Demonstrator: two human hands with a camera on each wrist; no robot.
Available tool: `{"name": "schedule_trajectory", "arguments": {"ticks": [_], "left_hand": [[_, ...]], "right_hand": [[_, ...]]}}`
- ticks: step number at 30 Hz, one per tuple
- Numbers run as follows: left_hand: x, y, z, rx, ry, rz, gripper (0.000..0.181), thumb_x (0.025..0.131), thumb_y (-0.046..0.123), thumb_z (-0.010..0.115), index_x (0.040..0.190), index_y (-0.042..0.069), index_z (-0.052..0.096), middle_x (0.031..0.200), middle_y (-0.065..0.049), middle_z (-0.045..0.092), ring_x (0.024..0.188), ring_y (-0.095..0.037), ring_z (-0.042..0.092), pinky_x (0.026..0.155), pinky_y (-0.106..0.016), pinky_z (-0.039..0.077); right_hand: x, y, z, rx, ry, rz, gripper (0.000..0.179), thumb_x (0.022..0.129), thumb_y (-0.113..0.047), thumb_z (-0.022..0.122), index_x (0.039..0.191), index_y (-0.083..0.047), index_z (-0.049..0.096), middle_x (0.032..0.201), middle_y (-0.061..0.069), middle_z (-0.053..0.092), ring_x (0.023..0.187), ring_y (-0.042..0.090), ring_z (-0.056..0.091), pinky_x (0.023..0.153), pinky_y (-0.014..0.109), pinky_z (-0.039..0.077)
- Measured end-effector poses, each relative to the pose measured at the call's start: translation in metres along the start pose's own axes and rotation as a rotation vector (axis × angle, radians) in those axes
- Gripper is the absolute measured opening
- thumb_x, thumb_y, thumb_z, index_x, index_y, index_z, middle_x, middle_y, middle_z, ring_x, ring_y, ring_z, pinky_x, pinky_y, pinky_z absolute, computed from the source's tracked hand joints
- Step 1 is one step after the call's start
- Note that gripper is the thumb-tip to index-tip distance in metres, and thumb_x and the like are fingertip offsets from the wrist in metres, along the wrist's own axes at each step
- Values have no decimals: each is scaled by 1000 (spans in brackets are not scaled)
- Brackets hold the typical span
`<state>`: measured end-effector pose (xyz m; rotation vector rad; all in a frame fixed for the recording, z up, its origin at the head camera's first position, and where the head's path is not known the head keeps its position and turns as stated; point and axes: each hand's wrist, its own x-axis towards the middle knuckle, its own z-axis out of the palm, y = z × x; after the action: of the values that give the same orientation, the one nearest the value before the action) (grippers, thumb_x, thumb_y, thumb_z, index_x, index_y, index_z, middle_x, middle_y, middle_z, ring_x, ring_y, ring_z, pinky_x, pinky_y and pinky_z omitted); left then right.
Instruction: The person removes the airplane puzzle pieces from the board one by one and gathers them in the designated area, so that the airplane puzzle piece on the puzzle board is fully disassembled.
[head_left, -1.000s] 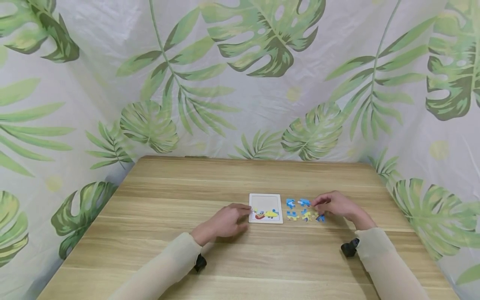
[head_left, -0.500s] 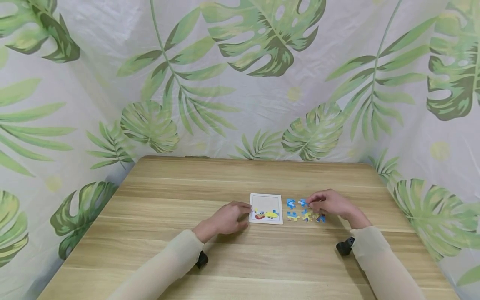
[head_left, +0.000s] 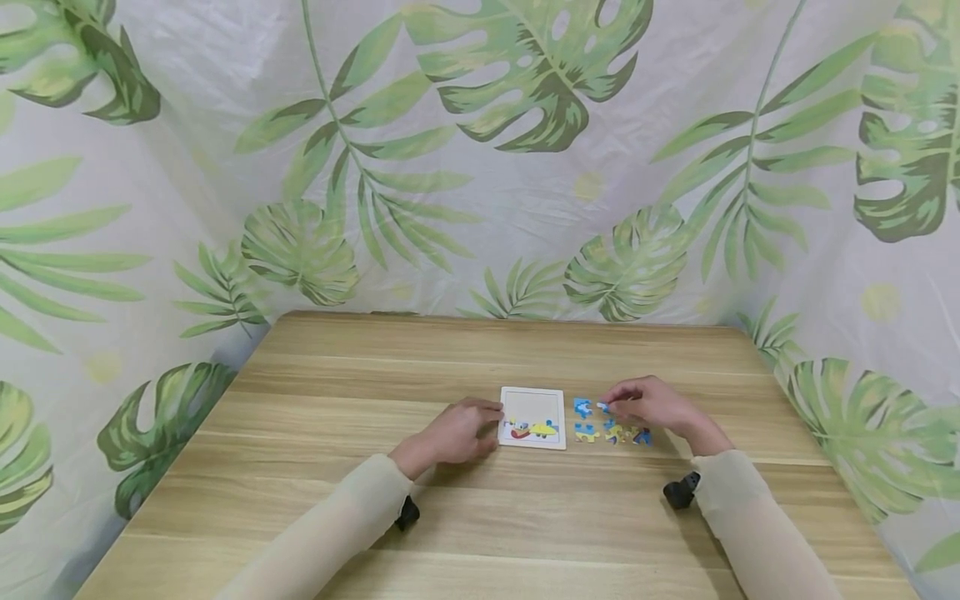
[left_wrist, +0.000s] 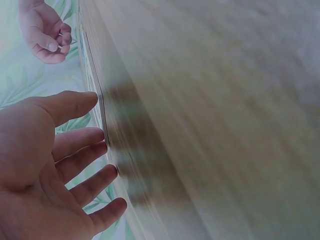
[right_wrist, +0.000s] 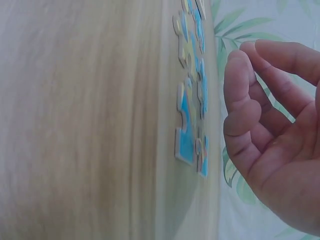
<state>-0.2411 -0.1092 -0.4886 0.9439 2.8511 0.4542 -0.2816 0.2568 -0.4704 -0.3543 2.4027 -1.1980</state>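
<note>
A square white puzzle tray point(head_left: 532, 403) lies on the table, with a yellow and red picture along its near part. My left hand point(head_left: 459, 433) rests at the tray's left edge, fingers extended and slightly spread. To the right of the tray, my right hand point(head_left: 652, 405) is over the jigsaw pieces, its fingertips overlapping a blue and white jigsaw piece point(head_left: 602, 407) in the head view. Loosely bent fingers point(right_wrist: 238, 82) and thumb show nothing between them in the right wrist view. Another blue piece point(head_left: 582, 407) sits closer to the tray.
Nearer the person is a row of several yellow and blue pieces point(head_left: 587, 433). Around them stretches the wooden table point(head_left: 480, 517), backed by a leaf-patterned curtain point(head_left: 480, 208). Small black cameras point(head_left: 681, 492) hang under both wrists.
My right hand has moved left across the pieces, so its fingertips now cover part of the blue and white one. The left hand has stayed at the tray's edge.
</note>
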Motion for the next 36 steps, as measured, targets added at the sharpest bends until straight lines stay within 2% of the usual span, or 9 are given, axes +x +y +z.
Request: {"name": "schedule_trajectory", "arguments": {"ticks": [4,10,17,25,31,36], "left_hand": [[1,0,-1,-3,10,-3,42,93,24,70,130,5,66,143,-9,60,135,-29,54,113,-44,44],[3,0,-1,-17,24,-28,45,92,25,71,131,5,65,143,-9,59,136,-31,53,114,-45,43],[6,-1,-1,-21,33,-51,49,91,28,72,132,4,64,143,-10,59,136,-33,52,114,-46,43],[7,-2,0,-22,33,-50,51,89,30,74,133,4,63,141,-11,61,134,-33,53,112,-46,45],[7,-2,0,-29,25,-69,52,90,32,73,133,5,63,142,-10,60,135,-33,52,113,-46,44],[6,-2,-1,-43,22,-71,53,90,32,74,133,4,63,142,-11,60,136,-33,52,113,-46,44]], "right_hand": [[3,-1,2,-9,2,-9,27,98,-20,63,120,-6,70,80,10,65,53,11,43,50,26,41],[8,-6,8,-29,5,-25,27,98,-22,63,119,-8,70,100,12,72,76,16,59,64,29,51],[14,-14,14,-18,-5,-41,28,98,-24,63,119,-6,70,95,14,72,74,19,57,62,30,50],[20,-25,21,-27,-4,-73,28,98,-22,63,121,-7,70,112,15,73,90,17,68,77,33,56],[25,-32,29,8,-35,-70,29,97,-20,63,122,-6,69,111,16,72,91,20,67,76,34,57],[30,-39,36,-58,-39,-104,25,98,-21,63,118,-10,72,108,9,74,93,19,67,77,34,55]]}}
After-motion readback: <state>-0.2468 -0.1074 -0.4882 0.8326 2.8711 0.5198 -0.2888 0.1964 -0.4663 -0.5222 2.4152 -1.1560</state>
